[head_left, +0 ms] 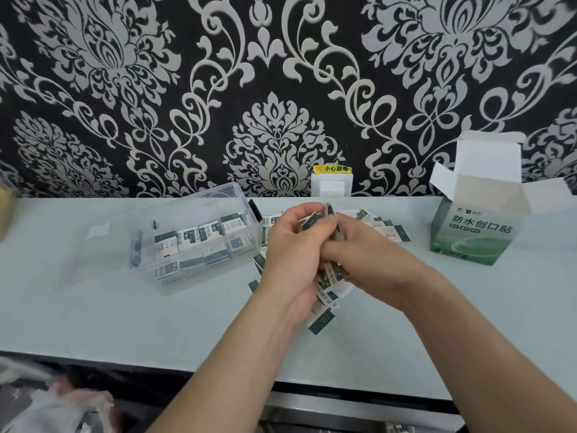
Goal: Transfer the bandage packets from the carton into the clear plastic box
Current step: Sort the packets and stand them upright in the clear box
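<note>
Left hand [290, 254] and right hand [368, 257] gripping bandage packets [329, 276], clear plastic box [175, 207] part-filled with packets, carton [474, 232] open

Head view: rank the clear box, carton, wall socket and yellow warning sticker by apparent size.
1. The clear plastic box and the carton with its open flaps look about alike, so I won't rank them.
2. The wall socket.
3. The yellow warning sticker.

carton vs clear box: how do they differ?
The carton is opaque green card; the box is clear plastic. The carton stands tall at right, flaps open; the box sits low at left. The box shows packets inside; the carton's inside is hidden. Both sit on the table.
</note>
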`<state>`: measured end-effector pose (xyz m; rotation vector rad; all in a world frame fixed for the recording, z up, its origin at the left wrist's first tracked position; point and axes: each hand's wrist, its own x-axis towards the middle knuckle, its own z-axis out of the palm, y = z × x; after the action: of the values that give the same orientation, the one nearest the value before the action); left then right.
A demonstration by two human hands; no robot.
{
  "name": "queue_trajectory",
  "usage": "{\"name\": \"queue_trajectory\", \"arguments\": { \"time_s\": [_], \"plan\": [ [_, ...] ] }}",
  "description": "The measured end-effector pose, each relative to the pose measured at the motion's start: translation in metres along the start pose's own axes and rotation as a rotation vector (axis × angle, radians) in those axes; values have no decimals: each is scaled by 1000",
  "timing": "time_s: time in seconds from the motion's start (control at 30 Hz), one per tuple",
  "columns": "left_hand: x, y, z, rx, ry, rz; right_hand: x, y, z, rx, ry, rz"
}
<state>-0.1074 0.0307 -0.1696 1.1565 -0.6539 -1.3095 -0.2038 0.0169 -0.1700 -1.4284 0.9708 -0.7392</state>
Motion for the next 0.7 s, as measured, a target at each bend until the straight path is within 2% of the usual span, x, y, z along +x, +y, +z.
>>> {"name": "queue_trajectory", "arguments": {
  "time_s": [0.07, 0.13, 0.17, 0.27, 0.33, 0.4, 0.5, 0.7],
  "plan": [
    [0, -3, 5, -36, -16, 9, 6, 5, 6, -77, 140, 3],
    [4, -1, 6, 9, -30, 63, 12, 8, 2, -69, 206, 11],
    [8, 0, 4, 148, -20, 139, 14, 9, -4, -14, 241, 33],
    [19, 2, -8, 903, 41, 394, 14, 6, -25, 198, 402, 136],
    [26, -2, -12, 1293, -27, 419, 10, 4, -36, 358, 443, 182],
    [31, -8, -14, 1507, -116, 379, 6, 4, -40, 531, 421, 222],
    [33, -12, -14, 1607, -151, 367, 5, 7, -41, 626, 389, 260],
    [33, -14, -18, 1624, -94, 494, 6, 8, -44, 589, 387, 298]
  ]
}}
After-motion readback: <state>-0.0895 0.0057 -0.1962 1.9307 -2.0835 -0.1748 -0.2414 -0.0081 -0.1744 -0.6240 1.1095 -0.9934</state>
